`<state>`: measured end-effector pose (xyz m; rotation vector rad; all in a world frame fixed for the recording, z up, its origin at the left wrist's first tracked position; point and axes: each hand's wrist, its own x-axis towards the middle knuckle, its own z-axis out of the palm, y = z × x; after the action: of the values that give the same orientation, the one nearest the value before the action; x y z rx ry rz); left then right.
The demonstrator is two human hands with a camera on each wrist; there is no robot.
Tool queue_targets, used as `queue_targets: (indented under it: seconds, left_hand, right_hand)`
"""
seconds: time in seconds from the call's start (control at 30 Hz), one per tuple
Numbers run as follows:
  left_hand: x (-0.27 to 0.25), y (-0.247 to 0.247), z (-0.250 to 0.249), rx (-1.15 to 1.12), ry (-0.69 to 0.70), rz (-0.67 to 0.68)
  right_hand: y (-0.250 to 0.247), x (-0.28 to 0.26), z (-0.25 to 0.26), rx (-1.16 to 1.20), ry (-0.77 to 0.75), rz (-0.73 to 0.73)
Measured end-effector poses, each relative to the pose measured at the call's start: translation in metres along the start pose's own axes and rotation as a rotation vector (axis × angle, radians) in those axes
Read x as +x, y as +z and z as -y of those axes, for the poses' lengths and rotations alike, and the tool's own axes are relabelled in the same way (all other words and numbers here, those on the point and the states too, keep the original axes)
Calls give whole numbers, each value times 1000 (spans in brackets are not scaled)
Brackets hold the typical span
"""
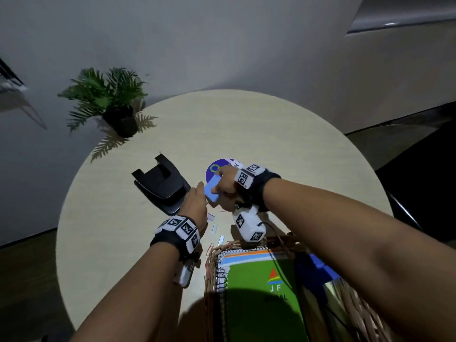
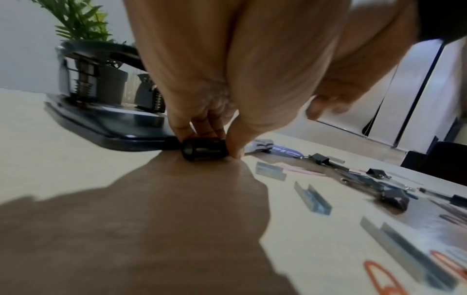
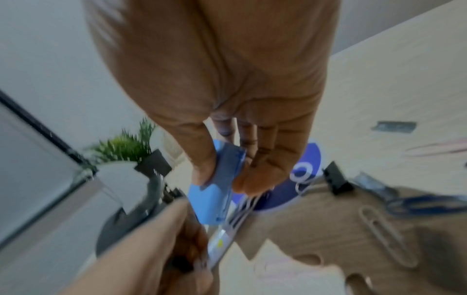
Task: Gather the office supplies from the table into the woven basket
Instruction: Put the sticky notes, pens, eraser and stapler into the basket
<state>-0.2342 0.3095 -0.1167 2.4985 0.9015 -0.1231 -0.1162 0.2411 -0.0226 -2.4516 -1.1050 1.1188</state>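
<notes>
My right hand (image 1: 223,185) grips a light-blue stapler (image 1: 211,191) just above the round table (image 1: 283,144); the right wrist view shows thumb and fingers curled round the stapler (image 3: 215,191). Close on its left, my left hand (image 1: 197,199) reaches down beside a black hole punch (image 1: 160,188). In the left wrist view, the left hand (image 2: 207,145) pinches a small black cylinder-like item (image 2: 203,149) that sits on the tabletop. The woven basket (image 1: 213,255) stands at the near edge and holds a green spiral notebook (image 1: 261,292).
A blue disc (image 1: 212,169) lies under the right hand. Staple strips (image 1: 215,227), paper clips (image 3: 386,235) and black binder clips (image 2: 321,158) are scattered between the hands and the basket. A potted fern (image 1: 111,99) stands at the table's far left edge.
</notes>
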Motion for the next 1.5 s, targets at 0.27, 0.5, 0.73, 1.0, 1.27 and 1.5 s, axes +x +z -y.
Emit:
queue_targets:
  seconds: [0.27, 0.5, 0.73, 1.0, 1.27, 1.5]
  left_hand:
    - [-43, -39, 0, -79, 70, -125]
    - [-142, -80, -86, -454, 203, 15]
    - [-219, -10, -170, -274, 347, 568]
    - [-224, 35, -193, -83, 268, 626]
    - [-215, 54, -205, 80, 214, 634]
    - [-211, 41, -218, 501, 467, 235]
  right_hand:
    - [-65, -143, -76, 429, -10, 11]
    - [-41, -261, -174, 80, 71, -97]
    - [42, -284, -189, -191, 46, 94]
    - [45, -268, -195, -257, 80, -14]
    - [54, -263, -184, -445, 8, 14]
    - [62, -273, -181, -575, -63, 87]
